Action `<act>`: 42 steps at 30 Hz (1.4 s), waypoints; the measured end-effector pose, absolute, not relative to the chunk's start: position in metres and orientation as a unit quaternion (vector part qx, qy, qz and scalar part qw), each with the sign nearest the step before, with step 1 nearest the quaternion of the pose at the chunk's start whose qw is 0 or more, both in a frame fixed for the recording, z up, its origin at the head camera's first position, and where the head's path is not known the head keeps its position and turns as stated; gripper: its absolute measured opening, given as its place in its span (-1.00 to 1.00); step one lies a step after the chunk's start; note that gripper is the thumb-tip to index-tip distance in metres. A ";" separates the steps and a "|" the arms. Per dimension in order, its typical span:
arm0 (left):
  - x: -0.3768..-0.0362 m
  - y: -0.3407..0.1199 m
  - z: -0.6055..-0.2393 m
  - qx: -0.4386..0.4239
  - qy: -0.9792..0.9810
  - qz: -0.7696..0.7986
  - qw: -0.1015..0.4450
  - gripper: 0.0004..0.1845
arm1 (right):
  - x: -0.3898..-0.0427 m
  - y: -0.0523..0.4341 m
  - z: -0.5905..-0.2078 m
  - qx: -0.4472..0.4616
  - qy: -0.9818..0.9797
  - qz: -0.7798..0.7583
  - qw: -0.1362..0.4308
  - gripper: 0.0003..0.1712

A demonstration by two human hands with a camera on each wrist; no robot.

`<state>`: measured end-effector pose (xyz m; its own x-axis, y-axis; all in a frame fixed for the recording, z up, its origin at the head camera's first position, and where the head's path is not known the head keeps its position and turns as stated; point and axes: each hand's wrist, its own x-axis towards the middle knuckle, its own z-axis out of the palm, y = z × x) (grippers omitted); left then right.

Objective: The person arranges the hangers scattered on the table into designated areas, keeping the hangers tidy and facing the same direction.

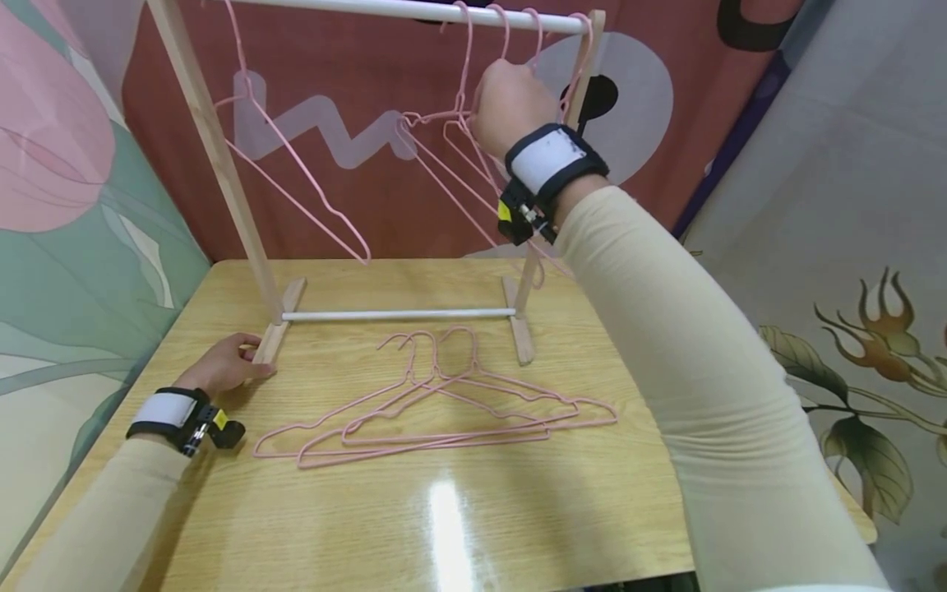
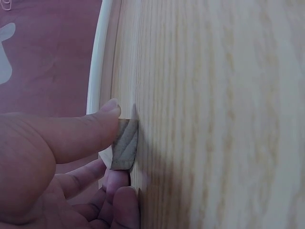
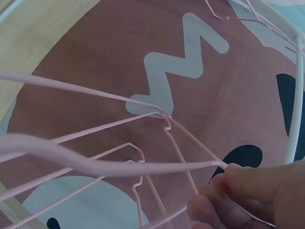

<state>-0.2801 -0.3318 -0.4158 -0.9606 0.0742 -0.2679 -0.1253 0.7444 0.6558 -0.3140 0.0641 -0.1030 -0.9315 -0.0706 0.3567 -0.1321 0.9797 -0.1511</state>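
The likeliest trouble is a tangle. Several pink hangers (image 1: 473,156) crowd the right end of the white rail (image 1: 414,11), wires crossing in the right wrist view, so pulling or shifting one could drag its neighbours off or snag their hooks. A sideways tug up there could also tip or skid the rack (image 1: 214,156), which stands near the table's (image 1: 518,510) back edge; the bracing at its foot would have to hold.

The right hand (image 1: 510,103) is raised to that cluster, just under the rail, fingers (image 3: 248,191) curled together and pinching a thin hanger wire. The left hand (image 1: 222,366) rests on the table by its left edge, thumb and fingers closed lightly on the end of the rack's wooden foot (image 2: 125,144), steadying it.

One hanger (image 1: 296,164) hangs alone toward the rail's left end. Three more hangers (image 1: 436,411) lie overlapping on the table in front of the rack, around the middle, untouched by either hand.
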 end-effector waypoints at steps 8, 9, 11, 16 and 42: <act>-0.280 -0.333 -0.416 -0.003 0.923 0.358 0.140 -0.24 | -0.304 0.065 -0.104 0.071 -0.977 0.084 0.182 -0.73; -0.280 -0.333 -0.416 -0.003 0.923 0.358 0.140 -0.24 | -0.302 0.064 -0.105 0.073 -0.978 0.079 0.181 -0.74; -0.279 -0.334 -0.416 -0.001 0.923 0.358 0.139 -0.24 | -0.298 0.061 -0.107 0.081 -0.978 0.070 0.181 -0.74; -0.278 -0.334 -0.416 0.002 0.924 0.356 0.136 -0.24 | -0.285 0.050 -0.115 0.115 -0.977 0.049 0.171 -0.69; -0.281 -0.334 -0.419 0.004 0.926 0.351 0.136 -0.23 | -0.205 0.063 -0.223 0.313 -0.932 0.032 0.178 -0.83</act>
